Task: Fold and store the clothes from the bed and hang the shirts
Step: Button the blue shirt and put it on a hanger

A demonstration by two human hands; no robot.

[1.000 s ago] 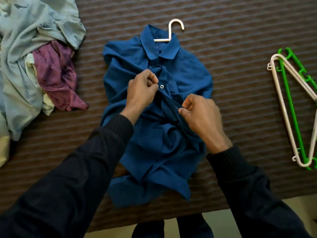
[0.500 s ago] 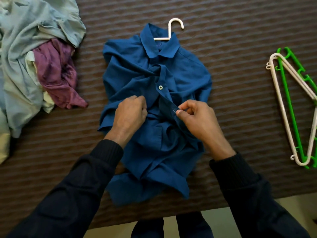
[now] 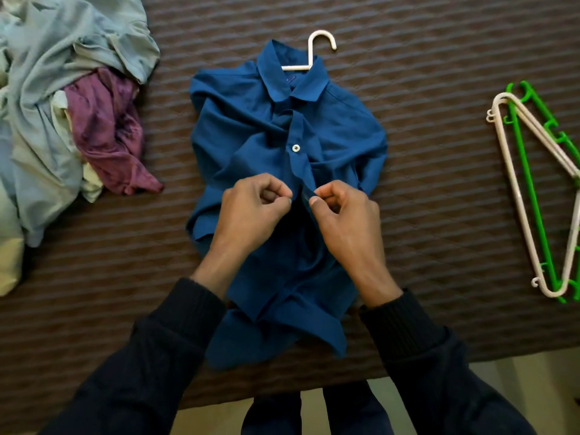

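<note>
On the bed (image 3: pixel 439 199), the blue shirt (image 3: pixel 260 146) is lying on a white hanger (image 3: pixel 314 51); left hand (image 3: pixel 251 211) and right hand (image 3: pixel 345 215) are pinching its placket below the fastened button (image 3: pixel 296 148).

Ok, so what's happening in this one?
A person is buttoning a blue shirt that lies on the bed with a white hanger in its collar. The left hand and right hand pinch the placket edges below one fastened button. Unsorted clothes sit at the left, spare hangers at the right.
</note>
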